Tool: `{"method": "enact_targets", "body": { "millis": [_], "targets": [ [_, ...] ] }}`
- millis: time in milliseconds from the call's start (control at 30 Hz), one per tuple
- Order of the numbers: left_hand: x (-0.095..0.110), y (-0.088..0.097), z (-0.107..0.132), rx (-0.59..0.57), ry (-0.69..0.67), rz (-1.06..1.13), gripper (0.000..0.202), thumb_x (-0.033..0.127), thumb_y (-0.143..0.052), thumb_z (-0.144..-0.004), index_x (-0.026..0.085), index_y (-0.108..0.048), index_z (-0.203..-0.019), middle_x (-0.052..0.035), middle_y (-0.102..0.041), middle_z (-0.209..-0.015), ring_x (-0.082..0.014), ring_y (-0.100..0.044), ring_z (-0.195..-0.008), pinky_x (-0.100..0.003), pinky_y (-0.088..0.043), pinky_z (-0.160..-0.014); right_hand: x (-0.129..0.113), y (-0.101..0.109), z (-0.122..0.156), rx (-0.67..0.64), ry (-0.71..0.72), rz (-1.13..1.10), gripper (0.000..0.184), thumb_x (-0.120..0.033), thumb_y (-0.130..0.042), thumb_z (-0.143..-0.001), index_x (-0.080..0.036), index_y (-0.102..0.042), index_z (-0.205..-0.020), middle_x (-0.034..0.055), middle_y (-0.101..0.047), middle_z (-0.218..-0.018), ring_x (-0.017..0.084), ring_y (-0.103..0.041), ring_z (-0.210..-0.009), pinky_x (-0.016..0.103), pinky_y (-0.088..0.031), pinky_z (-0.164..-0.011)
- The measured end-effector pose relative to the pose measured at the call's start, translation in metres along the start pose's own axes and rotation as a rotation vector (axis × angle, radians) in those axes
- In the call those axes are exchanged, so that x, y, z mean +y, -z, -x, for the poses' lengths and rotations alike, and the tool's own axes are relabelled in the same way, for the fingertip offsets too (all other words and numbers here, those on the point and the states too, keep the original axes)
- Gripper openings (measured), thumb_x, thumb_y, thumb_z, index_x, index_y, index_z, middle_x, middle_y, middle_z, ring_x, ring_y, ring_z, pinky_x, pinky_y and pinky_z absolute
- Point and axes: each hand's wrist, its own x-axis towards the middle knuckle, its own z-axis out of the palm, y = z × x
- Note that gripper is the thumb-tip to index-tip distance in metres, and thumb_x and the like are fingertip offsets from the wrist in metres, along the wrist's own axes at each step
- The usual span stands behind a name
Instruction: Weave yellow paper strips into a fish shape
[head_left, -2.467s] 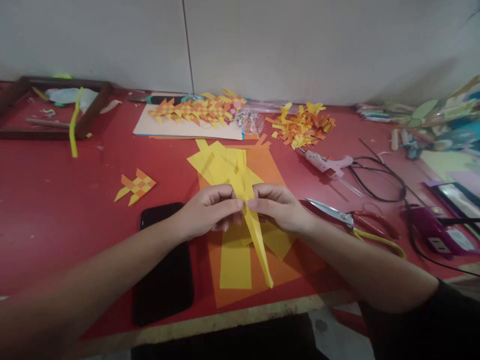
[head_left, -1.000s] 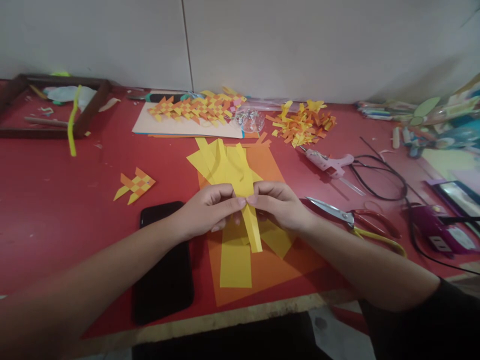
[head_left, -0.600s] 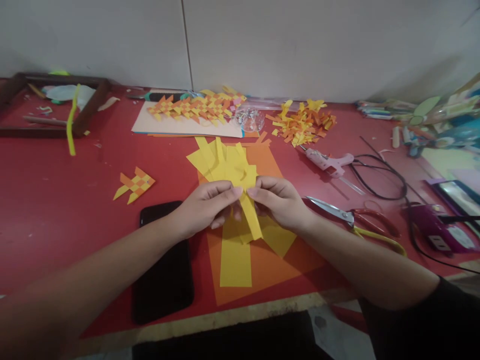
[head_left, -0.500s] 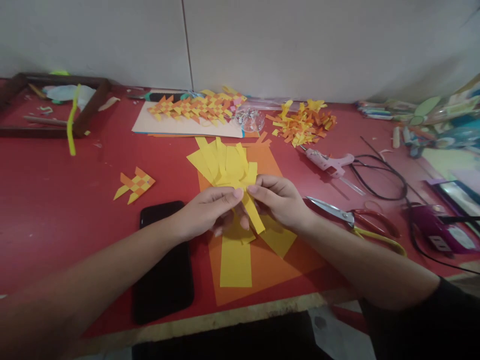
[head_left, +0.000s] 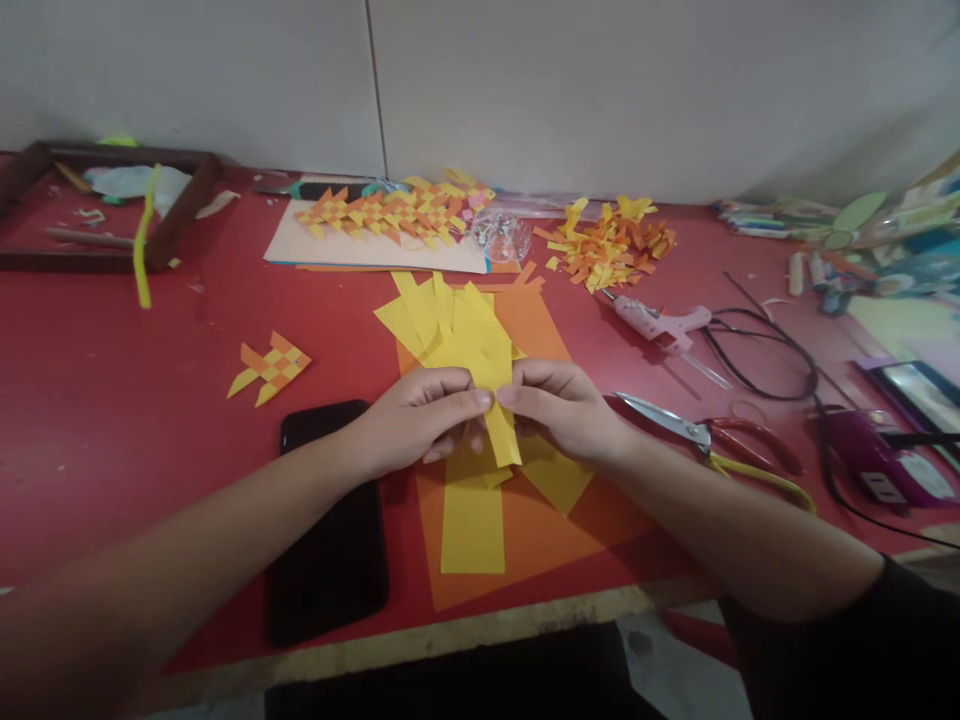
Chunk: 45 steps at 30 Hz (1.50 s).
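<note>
Both hands pinch one yellow paper strip (head_left: 501, 438) between thumbs and forefingers, thumb tips almost meeting. My left hand (head_left: 431, 412) grips its left side and my right hand (head_left: 556, 405) its right side. The strip's lower end points down toward me. Behind and above the hands fan out several yellow paper pieces (head_left: 420, 325). Beneath lie an orange paper sheet (head_left: 469, 588) and a yellow paper rectangle (head_left: 472, 525) on it. The fingers behind the strip are partly hidden.
A black phone (head_left: 326, 560) lies beside my left forearm, below a woven paper fish (head_left: 274, 368). Scissors (head_left: 697, 435), a pink glue gun (head_left: 660, 325) and a purple power strip (head_left: 885, 465) are on the right. Paper scraps (head_left: 607, 245) and several woven fish (head_left: 390, 212) lie behind.
The yellow strip in my hands has turned to a more upright angle and shows a broader face. Both hands have shifted slightly and stay pinched on it.
</note>
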Motion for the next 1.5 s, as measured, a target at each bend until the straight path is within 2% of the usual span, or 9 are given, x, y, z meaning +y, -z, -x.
{"method": "enact_targets", "body": {
  "millis": [167,333,433,633,967,1133,1233,1367,1500],
  "targets": [
    [0.0001,0.0010,0.0000,0.075,-0.018,-0.040,0.032,0.037,-0.057,-0.089,0.015,-0.055,-0.066,0.0021,-0.064,-0.061,-0.0013,-0.039,-0.035,-0.017,-0.027,-0.036,0.0013,0.0000,-0.0025,0.052,0.036,0.010,0.041,-0.045,-0.075,-0.078,-0.017,-0.052,-0.057,-0.0063,-0.048,-0.048,0.005,-0.039,-0.041,0.021,-0.027,-0.041],
    [0.0015,0.0014,0.0013,-0.006,-0.042,-0.050,0.035,0.043,-0.057,-0.089,0.014,-0.058,-0.069,-0.0002,-0.068,-0.068,-0.0013,-0.041,-0.038,-0.018,-0.030,-0.038,0.0032,0.0009,-0.0037,0.083,0.066,-0.006,0.038,-0.043,-0.073,-0.081,-0.017,-0.053,-0.059,-0.0059,-0.049,-0.048,0.005,-0.038,-0.041,0.021,-0.027,-0.042],
    [0.0010,0.0019,0.0011,-0.024,-0.035,-0.077,0.032,0.039,-0.058,-0.089,0.015,-0.057,-0.067,0.0000,-0.068,-0.066,-0.0014,-0.042,-0.036,-0.018,-0.028,-0.037,0.0035,0.0023,-0.0029,0.057,0.050,-0.039,0.038,-0.042,-0.072,-0.081,-0.017,-0.054,-0.059,-0.0049,-0.052,-0.049,0.006,-0.041,-0.042,0.022,-0.030,-0.042],
    [0.0013,0.0006,0.0006,0.030,-0.017,-0.045,0.030,0.036,-0.063,-0.081,0.016,-0.053,-0.063,0.0001,-0.067,-0.062,-0.0018,-0.041,-0.034,-0.018,-0.027,-0.036,0.0004,0.0021,-0.0004,-0.031,-0.020,0.002,0.039,-0.041,-0.075,-0.077,-0.018,-0.053,-0.055,-0.0054,-0.051,-0.047,0.007,-0.043,-0.041,0.022,-0.031,-0.042],
    [0.0001,0.0018,0.0007,0.098,-0.049,-0.022,0.027,0.031,-0.058,-0.084,0.015,-0.056,-0.062,0.0017,-0.067,-0.061,-0.0012,-0.038,-0.035,-0.017,-0.029,-0.038,0.0020,0.0029,-0.0010,0.016,0.031,0.012,0.039,-0.042,-0.073,-0.080,-0.017,-0.054,-0.057,-0.0061,-0.049,-0.048,0.005,-0.039,-0.042,0.021,-0.031,-0.043],
    [0.0008,0.0017,0.0021,0.015,-0.044,-0.042,0.025,0.036,-0.059,-0.087,0.014,-0.063,-0.075,-0.0013,-0.070,-0.071,-0.0026,-0.041,-0.040,-0.018,-0.031,-0.041,0.0014,0.0010,-0.0016,0.033,0.039,-0.006,0.038,-0.042,-0.071,-0.082,-0.017,-0.054,-0.059,-0.0053,-0.050,-0.049,0.005,-0.039,-0.042,0.021,-0.028,-0.042],
    [0.0018,0.0018,0.0023,-0.002,-0.018,-0.102,0.025,0.036,-0.060,-0.085,0.013,-0.062,-0.074,-0.0022,-0.069,-0.069,-0.0033,-0.041,-0.042,-0.019,-0.031,-0.042,0.0003,0.0001,-0.0016,0.036,0.014,-0.043,0.038,-0.043,-0.073,-0.080,-0.017,-0.054,-0.059,-0.0058,-0.049,-0.049,0.005,-0.039,-0.042,0.021,-0.029,-0.042],
    [0.0015,0.0020,0.0017,0.045,-0.001,-0.109,0.027,0.036,-0.060,-0.084,0.013,-0.058,-0.071,0.0000,-0.064,-0.063,-0.0029,-0.040,-0.041,-0.018,-0.029,-0.041,-0.0009,0.0009,-0.0004,0.002,-0.045,-0.069,0.034,-0.042,-0.074,-0.078,-0.017,-0.057,-0.062,-0.0070,-0.046,-0.048,0.006,-0.044,-0.043,0.020,-0.034,-0.044],
    [0.0010,0.0007,0.0009,0.067,-0.011,-0.085,0.025,0.035,-0.061,-0.082,0.014,-0.056,-0.070,0.0021,-0.062,-0.061,-0.0024,-0.040,-0.040,-0.017,-0.029,-0.040,-0.0019,0.0006,0.0005,-0.004,-0.051,-0.003,0.035,-0.043,-0.075,-0.077,-0.017,-0.057,-0.064,-0.0032,-0.056,-0.053,0.008,-0.052,-0.049,0.020,-0.036,-0.046]
  ]
}}
